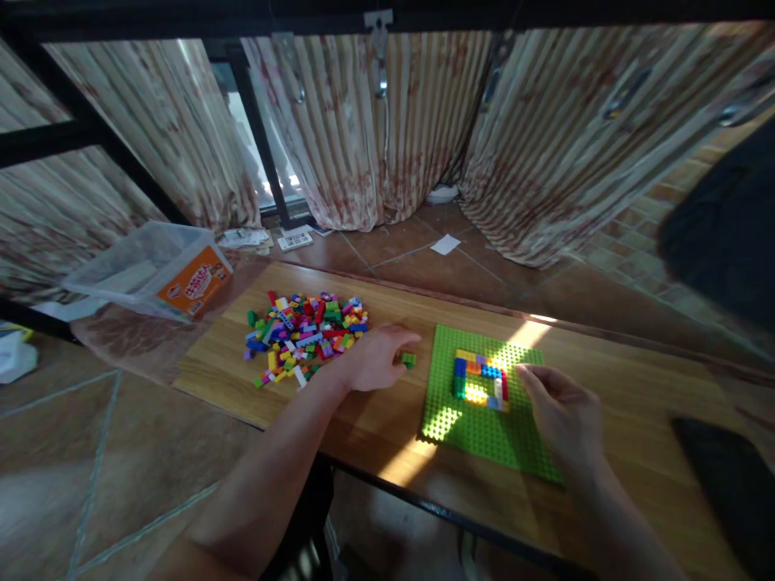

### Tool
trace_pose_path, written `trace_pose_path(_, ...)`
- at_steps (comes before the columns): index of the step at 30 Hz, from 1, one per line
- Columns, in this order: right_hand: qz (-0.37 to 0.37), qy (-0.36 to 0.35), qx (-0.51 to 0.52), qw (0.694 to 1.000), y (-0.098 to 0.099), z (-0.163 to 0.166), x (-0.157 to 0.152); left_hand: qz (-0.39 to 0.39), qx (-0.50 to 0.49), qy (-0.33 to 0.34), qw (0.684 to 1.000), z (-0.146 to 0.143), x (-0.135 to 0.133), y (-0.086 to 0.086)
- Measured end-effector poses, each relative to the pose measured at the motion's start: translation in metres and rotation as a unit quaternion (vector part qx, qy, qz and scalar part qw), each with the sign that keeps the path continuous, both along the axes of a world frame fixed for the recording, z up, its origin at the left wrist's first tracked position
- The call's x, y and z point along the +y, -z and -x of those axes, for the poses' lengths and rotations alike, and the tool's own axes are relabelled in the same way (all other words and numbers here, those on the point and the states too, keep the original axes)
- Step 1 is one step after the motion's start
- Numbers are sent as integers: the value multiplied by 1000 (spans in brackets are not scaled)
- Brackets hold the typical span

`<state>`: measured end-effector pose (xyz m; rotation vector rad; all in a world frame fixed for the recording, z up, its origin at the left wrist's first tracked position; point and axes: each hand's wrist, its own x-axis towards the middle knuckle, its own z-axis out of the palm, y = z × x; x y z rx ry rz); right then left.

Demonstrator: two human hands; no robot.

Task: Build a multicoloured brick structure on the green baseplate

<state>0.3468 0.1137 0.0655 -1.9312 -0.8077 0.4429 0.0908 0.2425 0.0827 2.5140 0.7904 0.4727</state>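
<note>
Reaching w/ R hand (563, 403), thumb + index pinched by R side of roughly square block frame (492, 372), and w/ L hand (379, 359) palm down, fingers half spread, thumb by green brick (408, 361); can't tell if gripping w/ either. Got frame sides running along green plate (466, 444) edges. Farther L, see clear box (136, 294), orange label (194, 286) too blurry to read.

Studded plastic baseplate (484, 444), smooth wooden tabletop (642, 403), cloth curtains (357, 137)

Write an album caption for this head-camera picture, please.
At a wooden table: left hand beside a colourful brick heap, right hand beside a brick frame on a green baseplate.
</note>
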Motion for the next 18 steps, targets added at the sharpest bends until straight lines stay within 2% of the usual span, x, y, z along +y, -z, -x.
trace_pose_path(3,23,-8,-27,999,1,0,-1,-13,30,20,999,-6,-3,5)
trace_pose_path(7,59,-26,-69,996,3,-2,-3,-35,53,11,998,-9,-3,9)
trace_pose_path(18,131,-55,-150,978,13,-13,-5,-58,98,18,993,3,7,2)
